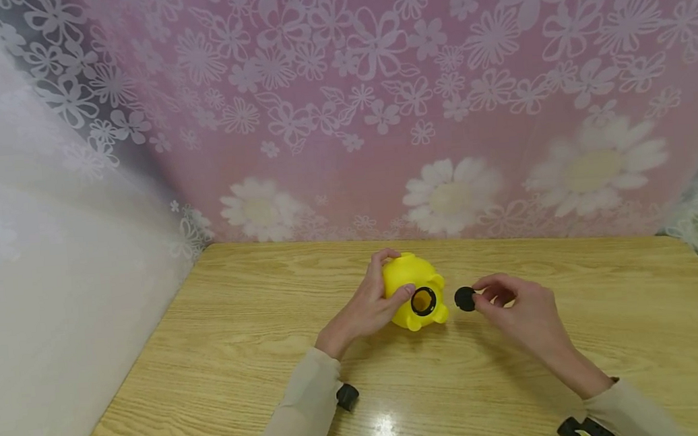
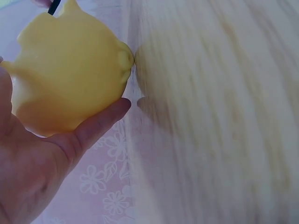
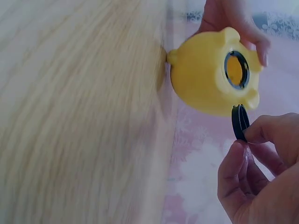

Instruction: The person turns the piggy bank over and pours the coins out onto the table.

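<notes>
A round yellow piggy bank (image 1: 403, 275) with stubby feet lies tipped on its side on the table. My left hand (image 1: 369, 306) grips it from the left, the thumb lying beside the opening and the fingers round the far side. A black ring (image 3: 226, 70) lines the round opening, which faces right and shows the hollow inside. Just right of the bank, my right hand (image 1: 524, 308) pinches a round black cap (image 1: 465, 299) by its edge between thumb and fingers. A small gap separates cap and bank in the head view.
The wood-grain table (image 1: 243, 360) runs back to a pink flowered curtain (image 1: 335, 198). A whitish cloth (image 1: 54, 265) hangs along the left side. Black wrist gear (image 1: 347, 397) sits by the left sleeve, and a similar black piece (image 1: 585, 431) by the right sleeve.
</notes>
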Tool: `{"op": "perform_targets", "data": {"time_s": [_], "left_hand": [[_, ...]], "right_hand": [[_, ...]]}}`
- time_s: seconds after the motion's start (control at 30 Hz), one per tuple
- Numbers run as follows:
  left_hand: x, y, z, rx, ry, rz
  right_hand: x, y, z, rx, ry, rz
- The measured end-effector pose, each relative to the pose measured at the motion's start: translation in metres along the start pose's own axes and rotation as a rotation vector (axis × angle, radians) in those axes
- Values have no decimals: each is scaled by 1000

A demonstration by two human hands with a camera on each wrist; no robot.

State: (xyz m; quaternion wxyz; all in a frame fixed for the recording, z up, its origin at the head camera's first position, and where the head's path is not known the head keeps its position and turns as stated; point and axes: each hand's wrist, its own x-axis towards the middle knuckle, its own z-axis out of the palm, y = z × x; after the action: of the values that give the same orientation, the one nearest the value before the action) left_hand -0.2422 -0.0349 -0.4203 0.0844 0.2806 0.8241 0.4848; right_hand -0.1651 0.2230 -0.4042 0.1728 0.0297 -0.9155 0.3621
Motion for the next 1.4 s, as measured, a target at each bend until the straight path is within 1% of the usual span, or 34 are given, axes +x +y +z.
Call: {"op": "perform_targets", "data": {"time_s": [0.27,0.43,0.57,0.73,0.9,0.97,1.07,1.17,1.27,1.4], "left_hand": [[1,-3,-2,1,-15,20],[1,-6,-3,-19,-31,45],[0,-7,-4,-32,-47,69],[-2,-4,-5,-43,-56,104],[-5,0,-6,-46,-69,119],[-6,2,-6,-51,-76,124],[-8,5,-5,-52,-81,130],[-9,6,-4,-47,-81,133],[-10,7,-4,-48,-87,137],[-11,8,-4,-50,-91,136]], "right_hand": [[1,17,-18,-19,-17,71],[0,29,-30,-36,-54,125],[1,42,-38,-45,-63,154],[4,60,-45,-81,-49,149],[7,78,-52,-133,-58,135],[9,84,-55,-151,-78,131],[13,93,-60,-173,-112,102],[19,102,-66,-194,-174,68],[24,114,-72,-213,-253,53],[30,130,-79,-226,-328,44]]}}
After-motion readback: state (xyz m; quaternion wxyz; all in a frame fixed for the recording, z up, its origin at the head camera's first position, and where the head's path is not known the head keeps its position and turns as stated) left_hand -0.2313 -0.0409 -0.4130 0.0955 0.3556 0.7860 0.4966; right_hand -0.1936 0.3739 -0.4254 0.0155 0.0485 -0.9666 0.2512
